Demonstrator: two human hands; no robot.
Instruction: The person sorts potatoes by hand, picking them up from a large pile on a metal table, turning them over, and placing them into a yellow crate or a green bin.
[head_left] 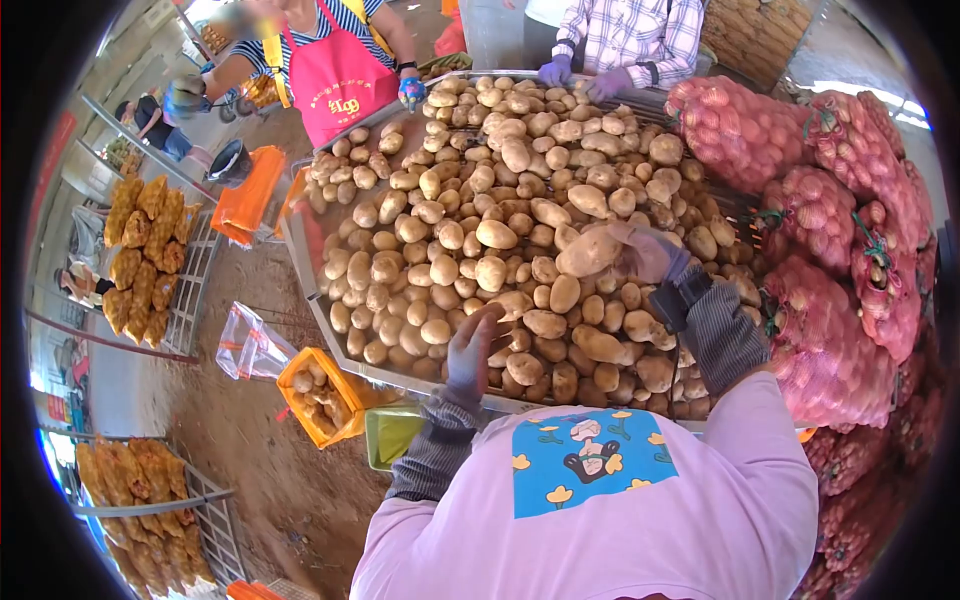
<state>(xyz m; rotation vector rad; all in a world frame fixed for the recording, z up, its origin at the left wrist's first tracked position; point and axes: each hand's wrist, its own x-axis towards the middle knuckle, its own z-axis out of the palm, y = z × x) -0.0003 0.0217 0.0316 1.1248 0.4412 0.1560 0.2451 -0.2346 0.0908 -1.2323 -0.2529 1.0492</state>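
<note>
My right hand [648, 252], in a pale glove with a dark band at the wrist, grips a large potato [589, 253] above the heap. Nearer the table's front edge is my left hand [472, 352], gloved with darker fingertips. Its fingers stretch out over the potatoes, right beside one potato [512, 304], and nothing is in them. Loose brown potatoes [490, 233] of many sizes cover the metal-edged sorting table [318, 300] around both hands.
Red mesh sacks of potatoes [826, 325] are stacked along the right. An orange crate [337, 425] with potatoes and a green bin [392, 437] stand at the front left. Two people work across the table, one in a pink apron [338, 85], one in a plaid shirt [636, 38].
</note>
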